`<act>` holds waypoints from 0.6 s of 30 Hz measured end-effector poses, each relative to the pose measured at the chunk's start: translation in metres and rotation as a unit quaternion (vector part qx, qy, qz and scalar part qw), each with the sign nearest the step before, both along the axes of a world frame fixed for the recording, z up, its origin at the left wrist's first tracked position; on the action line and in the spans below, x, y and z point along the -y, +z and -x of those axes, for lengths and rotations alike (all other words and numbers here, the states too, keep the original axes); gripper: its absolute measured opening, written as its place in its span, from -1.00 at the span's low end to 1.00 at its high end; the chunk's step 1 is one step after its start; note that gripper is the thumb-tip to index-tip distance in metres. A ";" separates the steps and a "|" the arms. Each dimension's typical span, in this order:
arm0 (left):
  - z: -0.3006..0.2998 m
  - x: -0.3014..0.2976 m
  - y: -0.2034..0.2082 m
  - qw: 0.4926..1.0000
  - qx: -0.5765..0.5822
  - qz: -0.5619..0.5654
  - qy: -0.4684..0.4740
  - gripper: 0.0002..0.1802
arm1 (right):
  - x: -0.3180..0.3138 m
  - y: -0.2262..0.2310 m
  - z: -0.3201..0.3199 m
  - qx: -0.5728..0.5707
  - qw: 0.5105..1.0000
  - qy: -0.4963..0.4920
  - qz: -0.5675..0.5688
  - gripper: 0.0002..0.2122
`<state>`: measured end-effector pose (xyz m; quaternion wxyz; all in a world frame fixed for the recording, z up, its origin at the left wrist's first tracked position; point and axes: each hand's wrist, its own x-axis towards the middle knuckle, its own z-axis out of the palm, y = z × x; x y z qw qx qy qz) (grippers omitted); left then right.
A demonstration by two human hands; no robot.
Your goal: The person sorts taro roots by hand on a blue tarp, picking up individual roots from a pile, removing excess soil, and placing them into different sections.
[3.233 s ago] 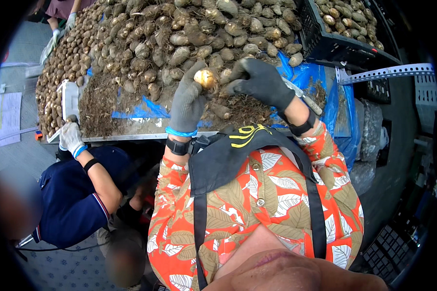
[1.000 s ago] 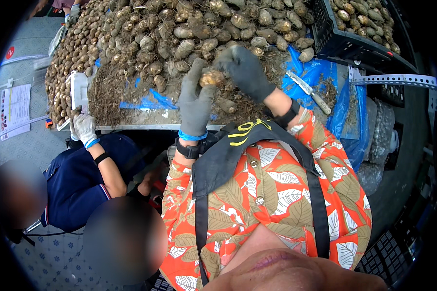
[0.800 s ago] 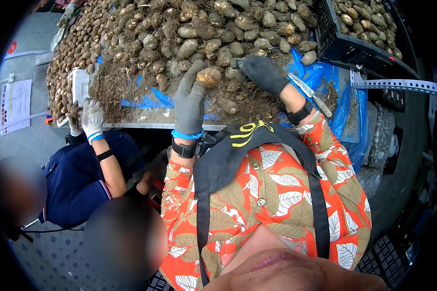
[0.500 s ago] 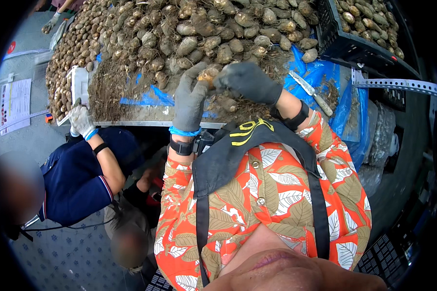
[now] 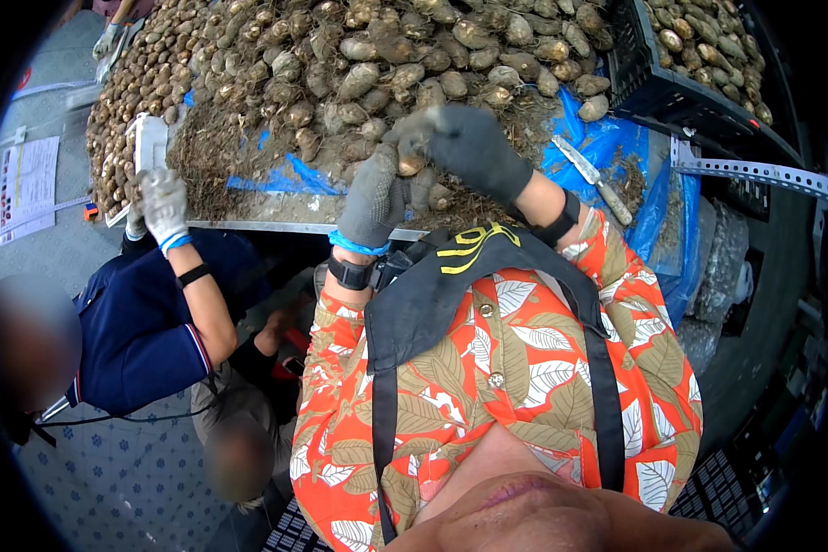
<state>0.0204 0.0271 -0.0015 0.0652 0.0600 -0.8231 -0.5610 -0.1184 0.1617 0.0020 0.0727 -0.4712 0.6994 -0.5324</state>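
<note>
Both my hands wear grey work gloves and meet on one small brown root bulb (image 5: 408,162) above the table's near edge. My left hand (image 5: 373,195) grips the bulb from below. My right hand (image 5: 474,147) closes over its top from the right. Behind them a large heap of brown root bulbs (image 5: 368,64) with stringy roots lies on a blue plastic sheet (image 5: 607,147). Loose roots and soil lie around my hands.
A knife (image 5: 591,178) lies on the blue sheet to the right. A black crate (image 5: 685,97) holding more bulbs stands at the far right. To the left a person in dark blue rests a white-gloved hand (image 5: 161,207) on the table edge. Another person crouches below.
My hands have kept turning the bulb, and the right hand has closed back over it. The person's white-gloved hand on the left has stayed at the table edge.
</note>
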 end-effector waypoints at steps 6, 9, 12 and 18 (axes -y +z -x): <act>0.000 -0.005 -0.002 0.906 -0.048 -0.420 0.026 -0.49 | -0.011 0.007 0.038 0.016 0.993 0.065 -0.096 -0.76; 0.006 -0.001 -0.009 0.930 -0.010 -0.365 0.040 -0.39 | -0.010 0.024 0.020 0.048 0.975 0.105 -0.189 -0.76; 0.008 -0.010 0.002 0.934 0.008 -0.354 0.044 -0.35 | -0.004 0.031 0.008 -0.087 0.957 0.134 -0.241 -0.78; 0.007 -0.006 -0.004 0.989 -0.099 -0.035 0.100 -0.36 | -0.008 0.011 0.015 -0.194 0.974 0.114 0.024 -0.80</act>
